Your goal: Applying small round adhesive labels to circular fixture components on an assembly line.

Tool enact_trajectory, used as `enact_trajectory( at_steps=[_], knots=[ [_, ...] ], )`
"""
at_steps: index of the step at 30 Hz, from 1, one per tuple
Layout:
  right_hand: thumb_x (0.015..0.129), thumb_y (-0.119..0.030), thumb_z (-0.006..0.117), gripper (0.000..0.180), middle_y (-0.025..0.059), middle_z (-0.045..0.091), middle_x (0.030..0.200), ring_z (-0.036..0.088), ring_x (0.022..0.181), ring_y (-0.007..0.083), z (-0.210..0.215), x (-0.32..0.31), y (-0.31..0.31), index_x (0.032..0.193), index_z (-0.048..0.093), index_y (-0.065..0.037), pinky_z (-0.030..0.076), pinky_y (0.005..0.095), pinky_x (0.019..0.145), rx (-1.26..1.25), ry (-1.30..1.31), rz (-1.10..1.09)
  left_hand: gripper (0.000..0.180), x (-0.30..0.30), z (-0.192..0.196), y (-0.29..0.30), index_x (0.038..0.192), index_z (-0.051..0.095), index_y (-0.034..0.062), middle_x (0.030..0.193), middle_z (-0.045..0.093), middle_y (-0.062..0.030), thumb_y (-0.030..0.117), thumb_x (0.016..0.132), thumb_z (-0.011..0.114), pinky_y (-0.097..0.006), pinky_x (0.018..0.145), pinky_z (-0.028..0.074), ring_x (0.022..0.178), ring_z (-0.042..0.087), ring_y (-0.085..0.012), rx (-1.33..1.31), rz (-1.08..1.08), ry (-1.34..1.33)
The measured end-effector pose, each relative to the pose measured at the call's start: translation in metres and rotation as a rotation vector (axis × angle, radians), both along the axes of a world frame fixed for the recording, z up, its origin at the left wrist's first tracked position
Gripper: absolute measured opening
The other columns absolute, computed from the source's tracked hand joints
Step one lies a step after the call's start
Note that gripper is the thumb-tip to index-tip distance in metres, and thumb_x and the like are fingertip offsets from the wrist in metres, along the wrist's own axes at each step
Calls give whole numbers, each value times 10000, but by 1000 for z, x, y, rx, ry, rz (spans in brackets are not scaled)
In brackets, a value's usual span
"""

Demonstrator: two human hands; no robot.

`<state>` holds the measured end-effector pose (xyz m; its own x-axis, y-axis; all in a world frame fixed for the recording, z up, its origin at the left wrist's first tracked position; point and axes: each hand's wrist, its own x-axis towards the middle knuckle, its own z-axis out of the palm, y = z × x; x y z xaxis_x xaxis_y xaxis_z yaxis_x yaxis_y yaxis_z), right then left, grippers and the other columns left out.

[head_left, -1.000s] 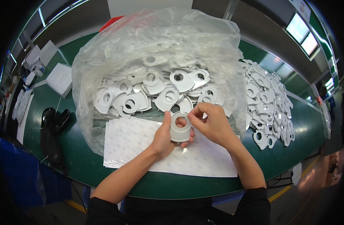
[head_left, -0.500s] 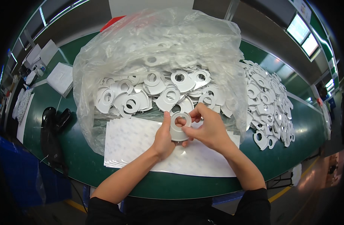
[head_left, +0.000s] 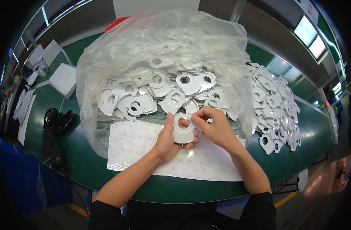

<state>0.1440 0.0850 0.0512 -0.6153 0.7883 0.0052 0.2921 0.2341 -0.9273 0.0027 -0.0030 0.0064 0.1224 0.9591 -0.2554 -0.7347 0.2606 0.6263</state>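
Right hand now pinching at the top of the white ring plate

The left hand [head_left: 168, 141] clamps a white plastic ring plate [head_left: 183, 130] from below, over the white sheets [head_left: 137, 143]. The right hand [head_left: 216, 128], a second ago spread over the plate, has closed thumb and forefinger on its upper rim, just before the open bag of plates [head_left: 160, 61].

We note a green table [head_left: 290, 161] bearing white sheets [head_left: 144, 149], a clear bag [head_left: 164, 50] of white rings, a loose ring pile [head_left: 275, 103] (right side) and a black object [head_left: 54, 134].
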Motion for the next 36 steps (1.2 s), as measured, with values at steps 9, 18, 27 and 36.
enact_trajectory(
  at_steps=[9, 18, 27, 36],
  knots=[
    [848, -206, 621, 116, -27, 583, 783, 507, 700, 44, 33, 49, 50, 886, 638, -97, 415, 210, 572, -49, 460, -406, 381, -14, 16, 3, 1173, 444, 16, 1135, 522, -106, 314, 940, 495, -326, 798, 475, 973, 546, -196, 219, 100, 497],
    [870, -96, 590, 74, 24, 582, 819, 545, 692, 101, 39, 73, 71, 913, 564, -42, 467, 202, 582, -626, 1191, -489, 466, -73, 20, -8, 1134, 520, 2, 1261, 450, -185, 110, 719, 703, -413, 925, 388, 1132, 426, -360, 109, 555, 2271],
    [754, -187, 705, 250, 72, 621, 856, 592, 820, 225, 20, 9, -35, 966, 634, -75, 484, 330, 689, 479, -366, 550, 346, -74, 9, -6, 1013, 508, -49, 1182, 450, -251, -33, 687, 625, -405, 840, 445, 1025, 454, -377, 168, 541, 2298],
    [719, -151, 713, 301, 109, 565, 920, 555, 892, 294, -4, 4, -33, 962, 589, -26, 471, 368, 737, 595, -453, 273, 128, -69, 18, 2, 780, 525, 4, 906, 558, -141, 25, 696, 620, -372, 778, 433, 875, 513, -309, 276, 751, 1985]
  ],
)
